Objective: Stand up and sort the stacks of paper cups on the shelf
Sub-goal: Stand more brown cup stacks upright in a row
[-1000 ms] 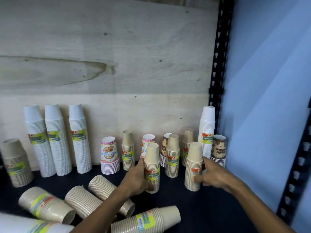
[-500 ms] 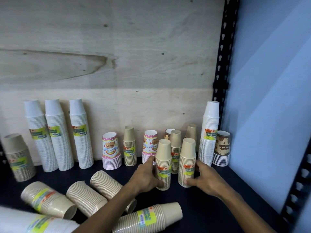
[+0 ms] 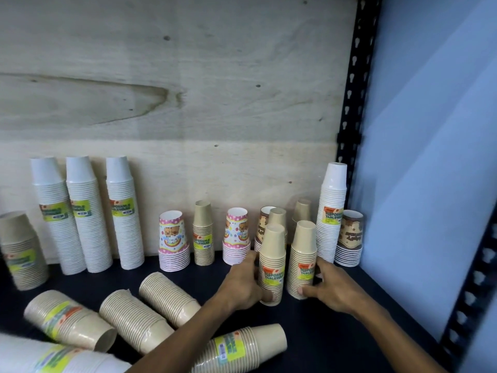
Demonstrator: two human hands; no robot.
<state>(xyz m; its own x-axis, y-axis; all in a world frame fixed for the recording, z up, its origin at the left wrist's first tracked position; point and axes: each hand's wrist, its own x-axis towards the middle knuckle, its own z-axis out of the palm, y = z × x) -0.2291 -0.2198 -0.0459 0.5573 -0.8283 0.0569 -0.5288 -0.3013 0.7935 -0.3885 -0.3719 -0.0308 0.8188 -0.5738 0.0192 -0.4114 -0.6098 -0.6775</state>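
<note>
Left of the tall white cup stack by the black post (image 3: pixel 332 211) stand two short tan paper-cup stacks (image 3: pixel 272 262), tan fallen stacks (image 3: pixel 129 319) farther left

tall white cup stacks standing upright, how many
4: three side by side at back left, one at back right by the shelf post. None seem hidden.

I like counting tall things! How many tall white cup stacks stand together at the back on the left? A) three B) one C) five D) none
A: three tall white cup stacks stand upright side by side against the wooden back board; a fourth white one stands apart, far right.
</note>
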